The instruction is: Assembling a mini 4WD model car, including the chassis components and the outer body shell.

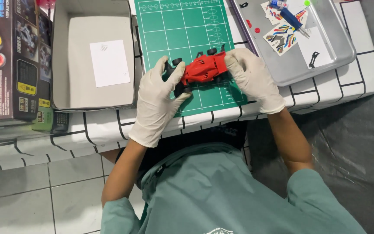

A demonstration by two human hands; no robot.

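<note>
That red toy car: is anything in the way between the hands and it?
Nothing visible. Both gloved hands already grip the red car over the green mat: the left hand at one end by the black wheels, the right hand at the other. The tray and open box sit off to the sides.

Left hand (pixel 159 97) and right hand (pixel 252 78), both gloved, grip the red toy car (pixel 204 68) at each end, over the green cutting mat (pixel 182 30).

Both gloved hands reach forward with bare forearms angled inward. The left hand (pixel 157 100) curls its fingers rightward in a grip, while the right hand (pixel 253 78) closes opposite, thumbs facing.
</note>
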